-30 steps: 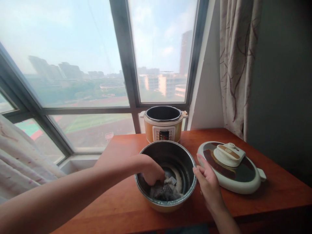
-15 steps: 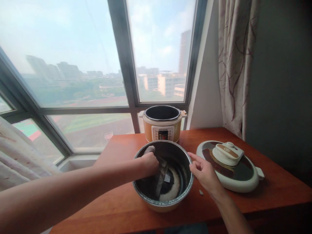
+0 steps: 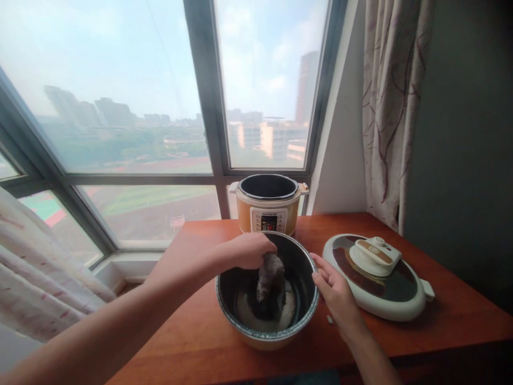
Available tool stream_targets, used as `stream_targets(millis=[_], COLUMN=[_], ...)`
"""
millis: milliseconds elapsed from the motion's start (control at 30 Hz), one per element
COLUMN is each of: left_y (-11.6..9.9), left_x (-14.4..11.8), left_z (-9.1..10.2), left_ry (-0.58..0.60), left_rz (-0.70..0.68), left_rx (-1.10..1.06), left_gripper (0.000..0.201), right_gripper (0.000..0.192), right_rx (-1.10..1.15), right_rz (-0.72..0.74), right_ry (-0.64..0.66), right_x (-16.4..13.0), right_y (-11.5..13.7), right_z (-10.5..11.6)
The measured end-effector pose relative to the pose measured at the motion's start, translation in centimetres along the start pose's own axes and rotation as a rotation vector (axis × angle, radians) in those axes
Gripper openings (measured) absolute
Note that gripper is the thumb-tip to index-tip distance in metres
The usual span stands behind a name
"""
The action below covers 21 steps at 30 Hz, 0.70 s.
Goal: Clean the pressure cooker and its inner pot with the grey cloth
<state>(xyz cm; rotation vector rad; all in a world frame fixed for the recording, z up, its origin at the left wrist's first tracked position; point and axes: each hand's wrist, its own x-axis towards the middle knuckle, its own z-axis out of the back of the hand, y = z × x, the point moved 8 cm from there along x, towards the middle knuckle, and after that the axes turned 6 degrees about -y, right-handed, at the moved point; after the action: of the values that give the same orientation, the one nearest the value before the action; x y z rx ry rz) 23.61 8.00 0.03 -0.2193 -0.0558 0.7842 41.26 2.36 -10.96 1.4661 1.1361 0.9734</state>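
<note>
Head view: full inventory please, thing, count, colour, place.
inner pot: 1, dark inside with a pale worn base, tan outside, near edge of the table
cloth: 1, dark grey, hanging into the inner pot
cooker base: 1, tan and cream, open, behind the inner pot by the window
lid: 1, cream with a dark brown top, lying flat on the right of the table
table: 1, reddish-brown wood
curtains: 2, pale patterned, far right and lower left
window: dark frame, city beyond
left hand: grips the cloth over the pot
right hand: open, against the pot's right rim
</note>
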Motion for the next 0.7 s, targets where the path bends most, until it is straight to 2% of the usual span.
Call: stream_targets(millis=[67,200,367,467,567,700], left_y=[-0.3,-0.8,0.0,0.3,0.3,-0.8], left_x=[-0.6,-2.6,-4.6,-4.9,-4.8,-4.5], left_z=[1.3,3.2,2.9,2.6,2.7,3.8], left_ry=[-0.035,-0.158,-0.237,-0.275,-0.318,-0.392], left_rz=[0.024,0.100,0.315,0.361,0.369,0.335], left_rx=[-0.117,-0.441,-1.023,-1.285,-1.480,-1.695], left_gripper=[0.039,0.028,0.027,0.032,0.033,0.036], right_gripper=[0.072,0.074,0.069,0.066,0.060,0.051], right_rx=[0.019,0.042,0.005,-0.060,-0.148,-0.227], right_rz=[-0.013,-0.051,-0.061,-0.049,0.021,0.222], right_ry=[0.011,0.054,0.037,0.019,-0.026,-0.183], right_x=[-0.1,-0.2,-0.2,0.0,0.5,1.1], right_y=[0.0,0.3,0.8,1.0,1.7,4.0], right_z=[0.0,-0.3,-0.2,0.1,0.7,2.2])
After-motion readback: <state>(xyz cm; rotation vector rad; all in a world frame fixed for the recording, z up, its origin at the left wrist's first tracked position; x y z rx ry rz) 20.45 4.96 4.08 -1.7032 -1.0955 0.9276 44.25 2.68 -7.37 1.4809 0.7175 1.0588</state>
